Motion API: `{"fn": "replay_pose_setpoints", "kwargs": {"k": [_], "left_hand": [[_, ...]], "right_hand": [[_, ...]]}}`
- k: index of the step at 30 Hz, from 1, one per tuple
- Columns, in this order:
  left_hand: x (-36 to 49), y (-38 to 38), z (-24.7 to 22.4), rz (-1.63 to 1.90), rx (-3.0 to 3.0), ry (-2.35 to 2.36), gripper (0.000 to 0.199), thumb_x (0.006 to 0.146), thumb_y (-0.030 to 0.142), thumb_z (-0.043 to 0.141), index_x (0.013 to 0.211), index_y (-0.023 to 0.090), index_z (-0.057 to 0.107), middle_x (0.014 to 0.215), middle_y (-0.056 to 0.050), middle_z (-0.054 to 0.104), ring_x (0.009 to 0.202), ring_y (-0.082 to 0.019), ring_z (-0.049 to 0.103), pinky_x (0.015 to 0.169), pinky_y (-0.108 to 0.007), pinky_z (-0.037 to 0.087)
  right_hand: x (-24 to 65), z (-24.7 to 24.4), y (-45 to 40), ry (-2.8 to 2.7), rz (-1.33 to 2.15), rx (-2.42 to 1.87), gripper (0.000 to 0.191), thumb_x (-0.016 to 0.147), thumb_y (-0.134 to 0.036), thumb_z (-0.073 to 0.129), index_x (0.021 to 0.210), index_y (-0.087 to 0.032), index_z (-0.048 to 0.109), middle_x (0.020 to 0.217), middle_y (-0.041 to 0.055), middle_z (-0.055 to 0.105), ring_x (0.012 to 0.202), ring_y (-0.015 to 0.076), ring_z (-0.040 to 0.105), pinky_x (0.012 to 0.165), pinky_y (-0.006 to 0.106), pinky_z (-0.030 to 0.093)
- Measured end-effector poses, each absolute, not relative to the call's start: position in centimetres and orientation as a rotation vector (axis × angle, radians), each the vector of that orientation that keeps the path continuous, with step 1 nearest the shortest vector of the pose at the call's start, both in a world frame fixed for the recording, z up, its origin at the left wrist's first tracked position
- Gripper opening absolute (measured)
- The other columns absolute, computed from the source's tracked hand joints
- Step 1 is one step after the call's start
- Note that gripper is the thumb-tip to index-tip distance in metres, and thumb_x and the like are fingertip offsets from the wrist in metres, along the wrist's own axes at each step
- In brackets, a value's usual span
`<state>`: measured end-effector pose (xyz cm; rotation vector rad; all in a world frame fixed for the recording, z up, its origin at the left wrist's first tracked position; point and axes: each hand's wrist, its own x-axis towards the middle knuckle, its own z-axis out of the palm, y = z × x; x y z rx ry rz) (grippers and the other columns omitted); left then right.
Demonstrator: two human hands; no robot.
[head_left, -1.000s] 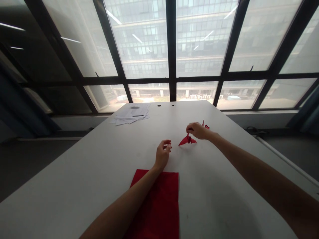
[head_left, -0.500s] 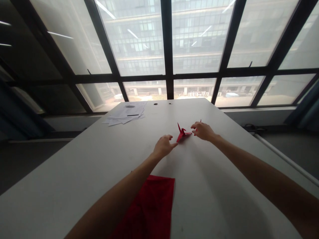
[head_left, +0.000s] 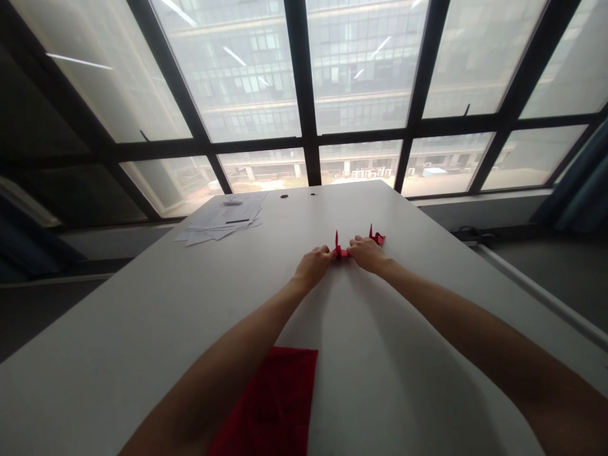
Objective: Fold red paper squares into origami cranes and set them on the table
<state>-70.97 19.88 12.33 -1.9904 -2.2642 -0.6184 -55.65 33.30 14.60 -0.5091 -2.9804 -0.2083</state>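
Note:
A red folded paper crane (head_left: 339,252) stands on the white table between my two hands, one pointed end sticking up. My left hand (head_left: 313,265) pinches the crane's left wing. Its right wing is gripped by the closed fingers of my right hand (head_left: 367,253). Just behind my right hand sits a second red paper crane (head_left: 377,238), partly hidden by the fingers. Closer to me, a sheet of red paper (head_left: 285,392) lies partly covered by my left forearm.
Loose white papers (head_left: 221,218) with a dark, thin item on them lie at the table's far left. Two small holes are near the far edge of the white table (head_left: 156,335). Tall windows (head_left: 361,76) rise beyond it.
Both hands have closed on the near crane's wings, and the crane has turned. My right hand moved left, uncovering more of the second crane. The whole view has shifted slightly.

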Motion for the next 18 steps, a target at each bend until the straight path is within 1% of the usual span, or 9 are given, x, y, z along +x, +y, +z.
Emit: {"fn": "replay_pose_setpoints", "kwargs": {"k": [3,6,9,12,14,16,18], "left_hand": [[-70.9,18.7,12.9,-0.566,-1.988,-2.237,0.030,0.092,0.012,0.052,0.113,0.024,0.069,0.111,-0.011,0.064,0.105,-0.025,0.061,0.093,-0.036,0.048],[-71.4,16.1,14.0,-0.549,-1.927,-2.229,0.031,0.093,0.015,0.050,0.119,0.020,0.065,0.121,-0.012,0.061,0.111,-0.027,0.058,0.098,-0.040,0.047],[-71.9,12.4,14.9,-0.537,-1.871,-2.251,0.030,0.094,0.019,0.049,0.120,0.018,0.065,0.121,-0.011,0.062,0.108,-0.026,0.060,0.097,-0.041,0.049],[-71.4,7.9,15.1,-0.565,-1.886,-2.276,0.030,0.094,0.023,0.048,0.118,0.020,0.066,0.119,-0.008,0.065,0.108,-0.024,0.062,0.099,-0.040,0.050],[-70.2,4.6,15.1,-0.592,-1.953,-2.310,0.031,0.095,0.024,0.048,0.119,0.022,0.067,0.121,-0.007,0.065,0.110,-0.024,0.062,0.102,-0.041,0.049],[-68.5,1.1,15.3,-0.593,-2.054,-2.373,0.031,0.094,0.024,0.050,0.120,0.026,0.068,0.128,-0.006,0.063,0.115,-0.024,0.060,0.105,-0.042,0.047],[-66.9,-2.3,16.0,-0.588,-2.149,-2.454,0.031,0.094,0.024,0.051,0.118,0.030,0.069,0.137,-0.004,0.058,0.122,-0.025,0.057,0.107,-0.043,0.046]], "right_hand": [[-54.6,14.9,33.1,-2.945,-0.165,-0.603,0.032,0.088,-0.001,0.046,0.100,-0.014,0.072,0.109,0.0161,0.068,0.106,0.0260,0.057,0.086,0.032,0.044],[-52.6,15.0,32.6,-2.835,-0.102,-0.741,0.032,0.092,-0.005,0.041,0.105,-0.014,0.070,0.112,0.0157,0.067,0.107,0.0258,0.057,0.086,0.033,0.044],[-50.5,14.4,31.2,-2.721,-0.014,-0.865,0.034,0.098,-0.012,0.036,0.110,-0.014,0.068,0.112,0.0146,0.067,0.105,0.0254,0.059,0.088,0.034,0.044],[-49.1,13.1,28.4,-2.672,0.088,-0.907,0.033,0.098,-0.019,0.040,0.116,-0.014,0.066,0.112,0.0142,0.066,0.107,0.0255,0.058,0.089,0.033,0.043],[-48.7,12.2,25.9,-2.688,0.153,-0.868,0.030,0.098,-0.024,0.043,0.110,-0.016,0.069,0.108,0.0132,0.067,0.106,0.0246,0.059,0.090,0.032,0.043],[-48.4,11.6,23.4,-2.714,0.200,-0.808,0.028,0.096,-0.027,0.047,0.107,-0.018,0.071,0.108,0.0118,0.067,0.105,0.0240,0.058,0.091,0.031,0.043],[-48.2,11.3,21.2,-2.722,0.248,-0.759,0.026,0.095,-0.025,0.049,0.108,-0.019,0.071,0.112,0.0117,0.066,0.106,0.0243,0.057,0.093,0.033,0.043]]}}
